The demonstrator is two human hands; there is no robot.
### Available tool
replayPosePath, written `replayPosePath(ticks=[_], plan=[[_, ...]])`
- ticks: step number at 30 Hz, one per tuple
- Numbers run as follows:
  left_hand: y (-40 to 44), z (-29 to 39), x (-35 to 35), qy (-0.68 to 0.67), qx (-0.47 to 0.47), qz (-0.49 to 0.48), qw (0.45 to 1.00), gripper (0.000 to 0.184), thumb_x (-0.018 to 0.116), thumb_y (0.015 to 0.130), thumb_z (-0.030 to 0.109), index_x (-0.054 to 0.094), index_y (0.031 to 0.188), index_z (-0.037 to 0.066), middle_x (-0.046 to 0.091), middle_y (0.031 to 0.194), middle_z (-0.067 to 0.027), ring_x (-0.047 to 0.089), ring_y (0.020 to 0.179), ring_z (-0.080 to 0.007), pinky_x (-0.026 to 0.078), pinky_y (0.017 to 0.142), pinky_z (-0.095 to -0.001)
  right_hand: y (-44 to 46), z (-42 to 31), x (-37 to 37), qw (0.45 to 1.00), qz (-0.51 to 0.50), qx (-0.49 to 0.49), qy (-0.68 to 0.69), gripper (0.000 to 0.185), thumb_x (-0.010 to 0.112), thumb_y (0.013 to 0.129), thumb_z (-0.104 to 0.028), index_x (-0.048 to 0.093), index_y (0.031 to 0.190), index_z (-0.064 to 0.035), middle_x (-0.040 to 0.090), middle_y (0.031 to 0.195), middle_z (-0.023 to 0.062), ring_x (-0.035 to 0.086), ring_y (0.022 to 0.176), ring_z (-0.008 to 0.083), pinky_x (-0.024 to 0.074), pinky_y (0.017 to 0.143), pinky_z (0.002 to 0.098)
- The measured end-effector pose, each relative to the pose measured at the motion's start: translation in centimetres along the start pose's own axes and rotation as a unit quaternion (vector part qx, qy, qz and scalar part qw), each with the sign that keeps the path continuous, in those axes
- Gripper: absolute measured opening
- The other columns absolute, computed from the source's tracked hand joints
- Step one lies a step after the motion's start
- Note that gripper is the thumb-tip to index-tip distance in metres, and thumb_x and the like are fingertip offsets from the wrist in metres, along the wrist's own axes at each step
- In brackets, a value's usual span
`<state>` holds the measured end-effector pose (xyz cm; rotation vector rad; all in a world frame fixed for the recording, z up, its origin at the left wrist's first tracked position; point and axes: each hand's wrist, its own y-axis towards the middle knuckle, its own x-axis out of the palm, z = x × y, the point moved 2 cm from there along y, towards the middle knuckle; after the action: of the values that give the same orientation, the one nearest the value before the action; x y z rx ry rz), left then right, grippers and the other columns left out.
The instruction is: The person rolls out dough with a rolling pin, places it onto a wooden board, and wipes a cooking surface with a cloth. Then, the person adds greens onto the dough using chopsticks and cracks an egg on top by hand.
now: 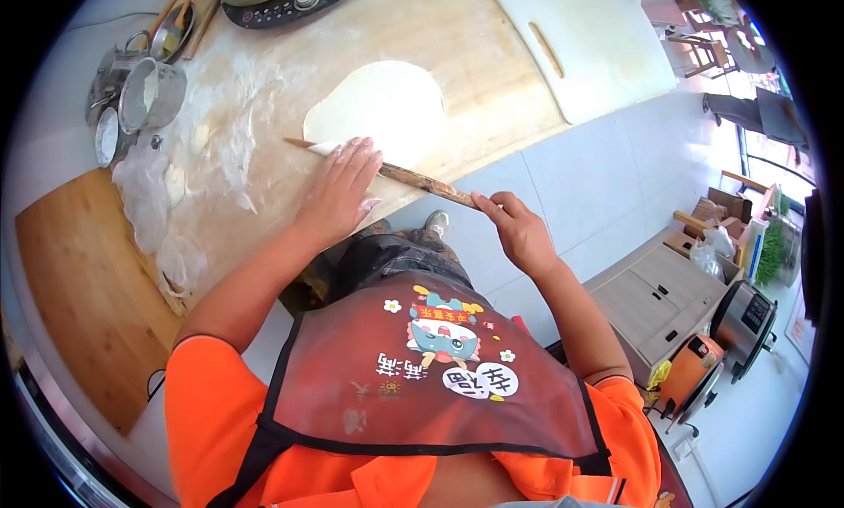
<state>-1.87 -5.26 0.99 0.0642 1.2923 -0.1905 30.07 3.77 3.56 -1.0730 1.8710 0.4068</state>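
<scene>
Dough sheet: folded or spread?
Mostly spread: the dough sheet lies flat on the table; only its near edge laps over the rolling pin by the left hand.

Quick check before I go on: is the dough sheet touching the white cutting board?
Apart. The head view shows it plainly: a strip of tabletop lies between the dough sheet and the white cutting board.

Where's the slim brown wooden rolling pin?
In the head view, the brown wooden rolling pin lies near the centre, along the near edge of the flat white dough sheet, running under the left hand into the right hand.
</scene>
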Motion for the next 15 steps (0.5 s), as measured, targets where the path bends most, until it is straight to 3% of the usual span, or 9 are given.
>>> replayPosePath(ticks=[2,6,7,9,10,12,13,14,15], plan=[[0.8,0.1,0.4,0.009,-0.032,0.024,0.999,0.068,0.062,0.093,0.038,0.040,0.151,0.010,0.034,0.158,-0.0185,0.030,0.148,-0.0359,0.022,0.121,-0.0522,1.8,0.8,-0.6,0.999,0.030,-0.005,-0.037,0.062,0.053,0.083,0.006,0.060,0.138,-0.0211,0.061,0.110,0.0108,0.065,0.093,0.0297,0.0559,0.076,0.0387],[14.4,-4.1,1.5,0.072,-0.164,0.158,0.971,0.055,0.048,0.101,0.044,0.046,0.149,0.016,0.033,0.160,-0.0153,0.028,0.149,-0.0341,0.018,0.121,-0.0564,6.8,2.9,-1.7,0.991,0.095,-0.008,-0.089,0.062,0.053,0.086,0.004,0.055,0.142,-0.0212,0.061,0.106,0.0104,0.065,0.088,0.0300,0.0554,0.071,0.0396],[15.0,-5.3,1.5,0.065,-0.138,0.176,0.973,0.056,0.048,0.101,0.044,0.045,0.149,0.015,0.033,0.160,-0.0151,0.028,0.149,-0.0329,0.017,0.121,-0.0563,7.7,2.4,-1.5,0.992,0.105,-0.008,-0.071,0.060,0.054,0.088,0.003,0.054,0.143,-0.0204,0.062,0.102,0.0108,0.065,0.084,0.0306,0.0554,0.070,0.0399],[14.9,-7.1,0.9,0.059,-0.084,0.209,0.972,0.057,0.048,0.101,0.044,0.044,0.149,0.015,0.034,0.160,-0.0145,0.029,0.150,-0.0304,0.016,0.121,-0.0562,7.1,0.0,1.9,0.998,-0.012,0.055,-0.029,0.057,0.052,0.092,0.000,0.050,0.146,-0.0188,0.064,0.108,0.0133,0.066,0.093,0.0340,0.0565,0.073,0.0416],[12.0,-6.7,0.1,0.118,-0.042,0.150,0.981,0.060,0.051,0.099,0.042,0.042,0.151,0.012,0.034,0.160,-0.0145,0.028,0.150,-0.0282,0.015,0.122,-0.0556,5.8,-0.5,5.6,0.995,0.077,-0.032,0.046,0.052,0.050,0.096,-0.003,0.046,0.147,-0.0149,0.064,0.118,0.0178,0.065,0.102,0.0380,0.0559,0.081,0.0450],[3.9,-4.3,-1.4,0.084,0.012,0.050,0.995,0.064,0.055,0.096,0.040,0.041,0.151,0.010,0.034,0.160,-0.0140,0.026,0.151,-0.0287,0.014,0.123,-0.0544,3.6,-4.8,7.1,0.975,-0.029,0.035,0.219,0.054,0.055,0.097,-0.009,0.041,0.149,-0.0076,0.061,0.124,0.0252,0.062,0.109,0.0427,0.0522,0.093,0.0460],[0.4,-2.3,-0.9,0.031,-0.016,0.008,0.999,0.065,0.057,0.094,0.039,0.042,0.151,0.010,0.034,0.160,-0.0137,0.025,0.151,-0.0288,0.014,0.123,-0.0538,2.3,-5.5,8.7,0.955,-0.030,0.027,0.293,0.056,0.056,0.097,-0.010,0.039,0.150,-0.0078,0.061,0.124,0.0255,0.062,0.110,0.0440,0.0522,0.093,0.0454],[-1.6,-1.3,-0.2,-0.023,-0.046,-0.035,0.998,0.067,0.059,0.092,0.038,0.043,0.150,0.009,0.034,0.160,-0.0133,0.024,0.152,-0.0288,0.014,0.124,-0.0532,1.4,-6.5,9.1,0.947,-0.098,0.093,0.292,0.056,0.054,0.097,-0.006,0.038,0.151,-0.0081,0.061,0.122,0.0267,0.063,0.107,0.0440,0.0521,0.093,0.0456],[-0.7,-0.7,0.1,-0.013,-0.033,-0.005,0.999,0.066,0.059,0.093,0.038,0.043,0.150,0.010,0.033,0.161,-0.0129,0.024,0.152,-0.0286,0.014,0.124,-0.0530,0.4,-6.8,8.8,0.943,-0.096,0.094,0.305,0.055,0.052,0.098,-0.004,0.038,0.151,-0.0084,0.061,0.120,0.0263,0.065,0.105,0.0398,0.0521,0.093,0.0436]])
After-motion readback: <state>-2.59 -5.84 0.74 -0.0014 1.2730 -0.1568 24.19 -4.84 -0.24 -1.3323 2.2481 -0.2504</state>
